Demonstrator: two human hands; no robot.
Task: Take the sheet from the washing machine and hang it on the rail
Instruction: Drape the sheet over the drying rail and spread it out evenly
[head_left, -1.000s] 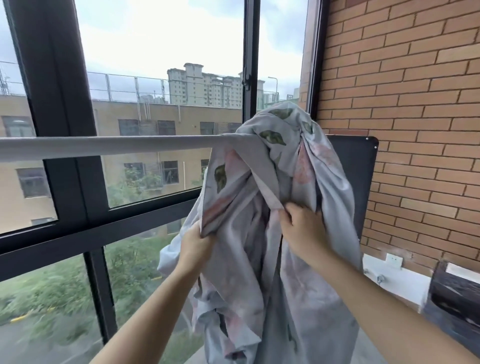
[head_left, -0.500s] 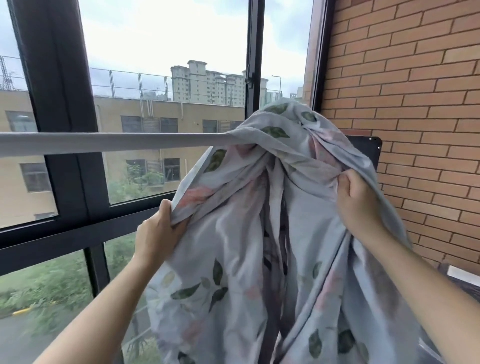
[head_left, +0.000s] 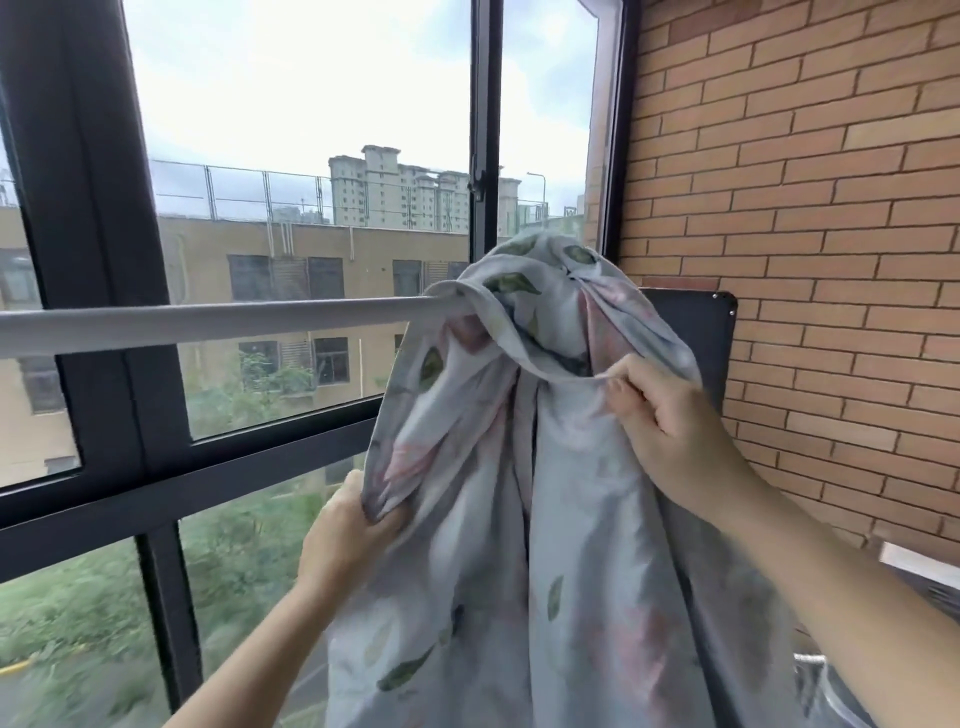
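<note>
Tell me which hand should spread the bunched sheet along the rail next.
Probably the left hand: it grips the sheet toward the bare rail; the right hand pinches it nearer the brick wall.

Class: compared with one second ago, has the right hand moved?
Yes: the right hand has shifted right and up, toward the brick wall.
</note>
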